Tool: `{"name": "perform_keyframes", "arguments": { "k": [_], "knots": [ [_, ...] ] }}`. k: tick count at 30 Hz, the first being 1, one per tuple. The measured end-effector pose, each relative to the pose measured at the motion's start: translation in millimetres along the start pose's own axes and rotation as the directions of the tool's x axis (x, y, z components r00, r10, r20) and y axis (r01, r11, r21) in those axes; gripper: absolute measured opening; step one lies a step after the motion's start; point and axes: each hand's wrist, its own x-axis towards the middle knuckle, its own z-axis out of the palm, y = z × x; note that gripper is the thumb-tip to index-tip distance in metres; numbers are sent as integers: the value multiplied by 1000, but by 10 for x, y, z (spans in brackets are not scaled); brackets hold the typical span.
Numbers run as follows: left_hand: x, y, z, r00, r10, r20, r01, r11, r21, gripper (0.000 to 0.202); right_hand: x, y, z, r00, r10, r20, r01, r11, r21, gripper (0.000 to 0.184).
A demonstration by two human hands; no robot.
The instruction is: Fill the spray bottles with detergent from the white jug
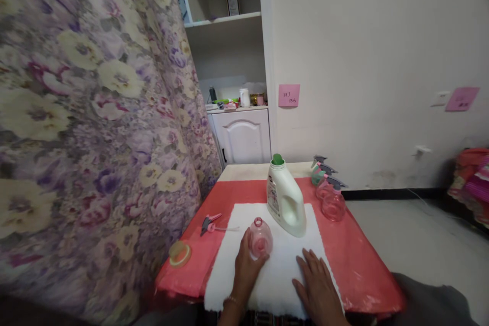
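My left hand is wrapped round a clear pink spray bottle without its top, standing upright on a white cloth. My right hand lies flat on the cloth with its fingers spread, holding nothing. Behind the bottle stands a large pale green detergent jug, its handle side turned right, with a green piece at its mouth. A grey and pink spray trigger head with its thin tube lies to the left, the tube reaching onto the cloth.
A roll of tape lies near the left edge of the red-covered table. Several spray bottles with trigger tops, including a pink one, stand at the back right. A floral curtain hangs close on the left; a white cabinet stands behind.
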Motion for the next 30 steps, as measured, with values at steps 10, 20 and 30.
{"name": "perform_keyframes", "arguments": {
  "k": [10,20,30],
  "knots": [
    [-3,-7,2,1000,6,-17,-6,1000,-7,85,7,-1,1,1000,8,10,-8,1000,8,49],
    [4,-22,8,1000,28,-12,-28,999,22,85,2,0,-1,1000,4,-6,-4,1000,19,49],
    [5,-68,29,999,25,-23,-25,1000,16,86,9,2,-6,1000,11,25,-11,1000,-8,48]
  ]
}}
